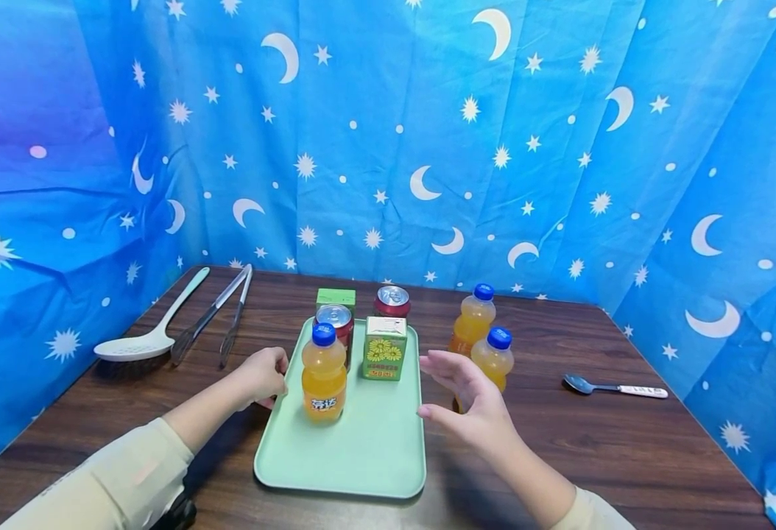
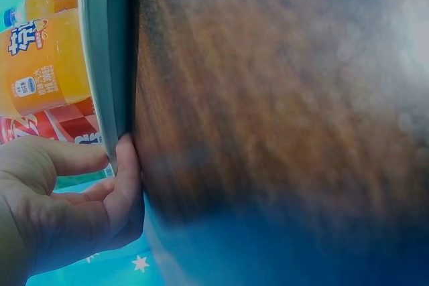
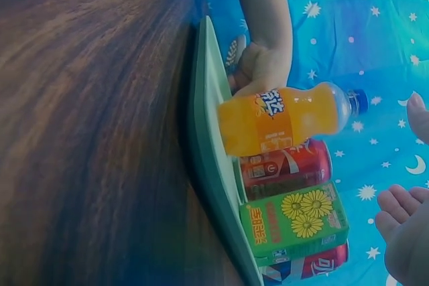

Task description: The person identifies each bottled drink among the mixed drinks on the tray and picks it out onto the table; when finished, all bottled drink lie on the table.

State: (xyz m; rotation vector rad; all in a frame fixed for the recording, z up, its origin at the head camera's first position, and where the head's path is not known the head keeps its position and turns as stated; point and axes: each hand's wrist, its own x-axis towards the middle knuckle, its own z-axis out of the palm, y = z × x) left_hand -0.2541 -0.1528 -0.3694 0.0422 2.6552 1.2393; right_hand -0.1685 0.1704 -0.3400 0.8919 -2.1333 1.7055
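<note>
My left hand [image 1: 263, 377] pinches the left rim of a light green tray [image 1: 375, 460], with thumb and fingers on either side of the edge in the left wrist view. My right hand [image 1: 470, 405] is held spread beside the tray's right edge, holding nothing. On the tray stand an orange soda bottle [image 1: 324, 375] with a blue cap, a red soda can [image 1: 344, 324] behind it, and a green drink carton [image 1: 384, 353] with yellow flowers. Another red can [image 1: 392, 303] and another green carton [image 1: 336, 297] are at the tray's far end, partly hidden.
Two more orange soda bottles [image 1: 474, 320] stand on the wooden table right of the tray, the nearer partly behind my right hand. A small spoon [image 1: 616, 388] lies farther right. A slotted spatula [image 1: 152, 338] and tongs [image 1: 219, 313] lie at the left. A blue star-patterned curtain [image 1: 388, 147] surrounds the table.
</note>
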